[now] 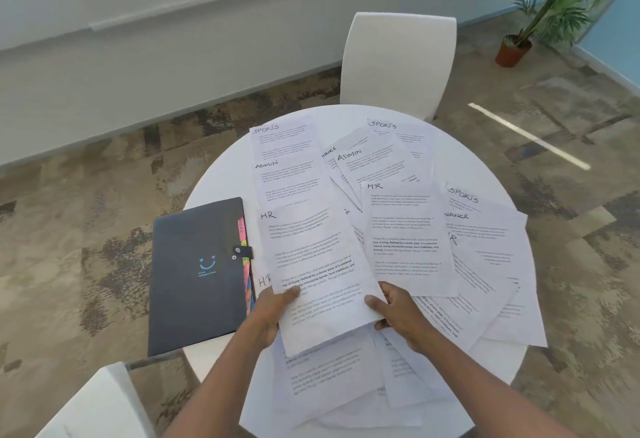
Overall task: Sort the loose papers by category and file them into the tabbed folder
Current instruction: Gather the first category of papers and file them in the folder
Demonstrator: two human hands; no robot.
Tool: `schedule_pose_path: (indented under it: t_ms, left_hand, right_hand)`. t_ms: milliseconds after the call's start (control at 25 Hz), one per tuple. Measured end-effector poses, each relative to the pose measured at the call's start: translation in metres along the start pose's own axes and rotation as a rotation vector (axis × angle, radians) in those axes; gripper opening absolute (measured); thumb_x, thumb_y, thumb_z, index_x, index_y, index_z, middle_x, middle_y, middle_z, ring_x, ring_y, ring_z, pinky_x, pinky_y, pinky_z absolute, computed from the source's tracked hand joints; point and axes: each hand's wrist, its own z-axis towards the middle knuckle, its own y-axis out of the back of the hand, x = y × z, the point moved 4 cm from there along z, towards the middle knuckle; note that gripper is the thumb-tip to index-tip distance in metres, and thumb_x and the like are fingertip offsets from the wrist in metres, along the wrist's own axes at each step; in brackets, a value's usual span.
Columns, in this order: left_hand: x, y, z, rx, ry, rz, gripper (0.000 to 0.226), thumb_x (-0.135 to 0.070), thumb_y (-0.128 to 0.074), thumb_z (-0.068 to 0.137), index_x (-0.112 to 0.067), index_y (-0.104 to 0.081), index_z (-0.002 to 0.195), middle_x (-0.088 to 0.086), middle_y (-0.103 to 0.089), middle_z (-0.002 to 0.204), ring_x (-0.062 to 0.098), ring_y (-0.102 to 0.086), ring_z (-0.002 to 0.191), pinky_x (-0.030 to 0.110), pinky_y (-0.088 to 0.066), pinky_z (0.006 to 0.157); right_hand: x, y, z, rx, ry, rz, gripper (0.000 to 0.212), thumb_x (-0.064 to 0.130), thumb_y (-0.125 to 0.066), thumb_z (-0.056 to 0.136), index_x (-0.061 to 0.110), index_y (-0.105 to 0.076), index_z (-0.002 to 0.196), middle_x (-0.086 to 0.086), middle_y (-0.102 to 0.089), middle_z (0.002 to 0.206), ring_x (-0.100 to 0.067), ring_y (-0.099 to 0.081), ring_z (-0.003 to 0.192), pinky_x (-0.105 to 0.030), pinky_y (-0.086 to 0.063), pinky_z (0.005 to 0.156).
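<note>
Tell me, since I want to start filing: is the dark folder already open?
No, the dark folder lies shut on the table, its snap strap fastened over the coloured tabs.

Two bare forearms are showing from the bottom edge of the frame, one from the lower middle and one from the lower right. No sleeve, watch, bracelet or ring is showing on either. The left hand [273,313] and the right hand [398,316] are showing bare, ungloved fingers, with short nails appearing on the thumbs near the frame's lower centre.
</note>
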Motion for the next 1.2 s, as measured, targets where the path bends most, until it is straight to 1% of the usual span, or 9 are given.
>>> schedule_pose_path:
  t_ms: [160,320,400,480,600,760,880,1080,1200]
  left_hand:
    - [0.007,-0.005,0.004,-0.088,-0.032,-0.011,0.042,-0.016,-0.072,0.089,-0.011,-0.060,0.129,0.010,-0.073,0.113,0.033,-0.071,0.100,0.053,-0.057,0.087]
    - [0.007,-0.004,0.003,-0.142,-0.059,-0.034,0.034,-0.012,-0.068,0.092,-0.011,-0.062,0.125,0.009,-0.073,0.111,0.032,-0.071,0.099,0.051,-0.056,0.091]
    - [0.007,-0.002,-0.001,-0.154,-0.071,-0.046,0.030,-0.010,-0.066,0.093,-0.012,-0.064,0.123,0.008,-0.074,0.109,0.030,-0.070,0.099,0.049,-0.056,0.090]
    - [0.009,0.002,-0.008,-0.159,-0.081,-0.065,0.025,-0.008,-0.066,0.092,-0.015,-0.066,0.116,0.007,-0.074,0.108,0.030,-0.071,0.099,0.045,-0.057,0.086]
    - [0.014,0.010,-0.014,-0.179,-0.088,-0.097,0.021,-0.004,-0.067,0.091,-0.018,-0.067,0.106,0.006,-0.074,0.109,0.031,-0.070,0.101,0.049,-0.054,0.093]
    - [0.022,0.021,-0.013,-0.204,-0.076,-0.102,0.036,-0.007,-0.069,0.090,-0.010,-0.063,0.126,0.010,-0.073,0.115,0.032,-0.070,0.103,0.047,-0.056,0.089]
    - [0.023,0.023,-0.014,-0.203,-0.068,-0.120,0.040,-0.007,-0.069,0.090,-0.009,-0.060,0.129,0.012,-0.073,0.115,0.034,-0.071,0.102,0.046,-0.059,0.083]
    - [0.019,0.024,-0.015,-0.194,-0.090,-0.109,0.040,-0.006,-0.068,0.090,-0.008,-0.059,0.129,0.012,-0.073,0.114,0.034,-0.071,0.101,0.042,-0.060,0.075]
    - [0.015,0.022,-0.017,-0.175,-0.100,-0.089,0.038,-0.006,-0.067,0.091,-0.009,-0.060,0.128,0.013,-0.073,0.114,0.034,-0.072,0.099,0.043,-0.061,0.073]
  right_hand:
    - [0.001,0.048,0.013,-0.377,0.054,-0.239,0.012,0.024,-0.063,0.093,0.018,-0.065,0.103,0.001,-0.069,0.100,-0.022,-0.065,0.096,-0.032,-0.049,0.075]
    - [0.005,0.097,0.037,-0.678,-0.016,-0.626,0.053,0.034,-0.071,0.086,0.010,-0.050,0.128,-0.011,-0.054,0.127,-0.034,-0.051,0.117,-0.046,-0.044,0.095]
    - [0.004,0.109,0.048,-0.705,-0.162,-0.709,0.070,0.040,-0.075,0.081,0.007,-0.041,0.132,-0.016,-0.046,0.133,-0.039,-0.045,0.122,-0.053,-0.041,0.097]
    - [0.001,0.112,0.054,-0.710,-0.289,-0.750,0.077,0.041,-0.078,0.077,0.008,-0.035,0.132,-0.017,-0.041,0.133,-0.039,-0.044,0.122,-0.053,-0.041,0.095]
    - [-0.002,0.110,0.060,-0.705,-0.372,-0.784,0.083,0.038,-0.080,0.072,0.011,-0.030,0.132,-0.016,-0.038,0.132,-0.038,-0.043,0.119,-0.051,-0.042,0.092]
    - [-0.001,0.115,0.065,-0.682,-0.371,-0.738,0.092,0.037,-0.086,0.070,0.010,-0.027,0.135,-0.021,-0.040,0.132,-0.040,-0.046,0.118,-0.050,-0.041,0.094]
    - [-0.001,0.120,0.066,-0.675,-0.342,-0.702,0.083,0.031,-0.084,0.073,0.008,-0.030,0.132,-0.022,-0.052,0.127,-0.040,-0.048,0.118,-0.048,-0.041,0.095]
    - [-0.002,0.116,0.056,-0.698,-0.153,-0.428,0.034,0.018,-0.065,0.089,0.007,-0.055,0.120,-0.015,-0.066,0.117,-0.037,-0.062,0.105,-0.042,-0.051,0.085]
    - [0.004,0.108,0.042,-0.679,-0.026,-0.216,0.027,0.014,-0.060,0.093,0.008,-0.061,0.120,-0.011,-0.067,0.118,-0.031,-0.062,0.103,-0.034,-0.048,0.085]
